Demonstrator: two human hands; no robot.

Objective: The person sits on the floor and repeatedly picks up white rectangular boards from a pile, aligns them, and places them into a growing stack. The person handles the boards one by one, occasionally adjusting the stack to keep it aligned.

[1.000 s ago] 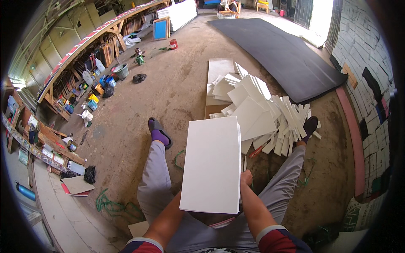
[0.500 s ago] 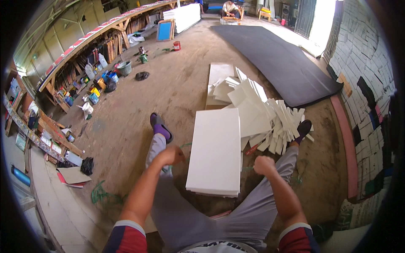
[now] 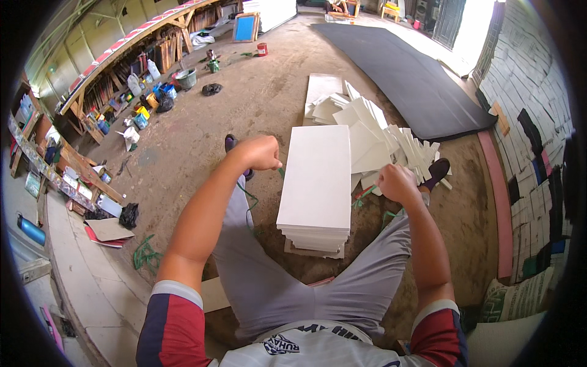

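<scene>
A neat stack of white rectangular boards [image 3: 318, 183] lies on the dirt floor between my spread legs. My left hand [image 3: 260, 153] is a closed fist to the left of the stack, with a thin green string [image 3: 280, 171] trailing from it toward the boards. On the other side, my right hand [image 3: 396, 182] is also fisted, and another end of green string [image 3: 365, 194] runs from it down beside the stack. Neither hand touches the boards.
A loose heap of white boards [image 3: 379, 144] spreads beyond the stack, with a flat sheet [image 3: 321, 88] behind it. A large dark mat [image 3: 403, 73] lies far right. Shelves and cluttered containers [image 3: 143, 104] line the left wall. More green string [image 3: 145, 254] lies at lower left.
A second ago both hands held the top white board at its near edge. They let go, moved apart to either side of the stack, and closed into fists on the green string.
</scene>
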